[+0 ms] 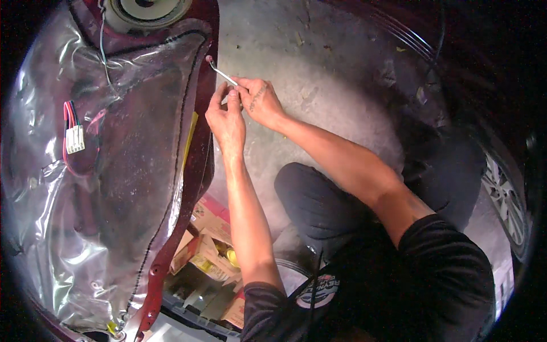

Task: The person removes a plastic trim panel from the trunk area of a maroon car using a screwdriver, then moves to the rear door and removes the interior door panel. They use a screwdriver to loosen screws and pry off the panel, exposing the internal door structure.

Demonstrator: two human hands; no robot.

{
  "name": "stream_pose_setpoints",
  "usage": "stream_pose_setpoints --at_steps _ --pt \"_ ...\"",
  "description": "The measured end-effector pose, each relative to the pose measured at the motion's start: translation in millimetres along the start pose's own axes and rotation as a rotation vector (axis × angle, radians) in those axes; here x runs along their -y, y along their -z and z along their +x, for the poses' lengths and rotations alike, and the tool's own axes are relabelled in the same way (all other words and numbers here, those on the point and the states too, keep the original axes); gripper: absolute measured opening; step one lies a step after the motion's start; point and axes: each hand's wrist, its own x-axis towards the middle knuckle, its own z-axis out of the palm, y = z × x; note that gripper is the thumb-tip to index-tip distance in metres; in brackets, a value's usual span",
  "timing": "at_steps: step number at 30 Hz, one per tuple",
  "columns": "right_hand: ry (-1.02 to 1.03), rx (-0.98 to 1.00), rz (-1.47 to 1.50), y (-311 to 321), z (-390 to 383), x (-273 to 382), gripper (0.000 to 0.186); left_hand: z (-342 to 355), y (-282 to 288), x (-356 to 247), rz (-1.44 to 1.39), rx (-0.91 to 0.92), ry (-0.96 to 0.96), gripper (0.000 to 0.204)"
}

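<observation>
My right hand [260,101] is closed on a thin, pale metal rod-like tool [225,75] with a bent end. The tool's tip meets a small reddish round piece at the edge of a dark red car door [206,85]. Just below the rod, my left hand [227,114] has its thumb and fingers drawn together against my right fingertips. What lies between them is hidden. Clear plastic sheeting [137,131], bordered by a black sealant line, covers the door's inner side. A white wire connector [75,139] hangs out through it on coloured wires.
A round speaker [147,12] sits at the door's top. Open cardboard boxes [213,225] and a grey bin [196,325] stand below the door. Concrete floor [319,85] stretches beyond my hands, and a car wheel [504,194] is at the right. My bent knee [310,194] is close by.
</observation>
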Motion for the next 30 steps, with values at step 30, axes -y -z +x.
stream_pose_setpoints --at_steps 30 --pt "-0.185 -0.103 0.377 -48 42 -47 0.018 100 -2 -30 1.357 0.183 -0.631 0.009"
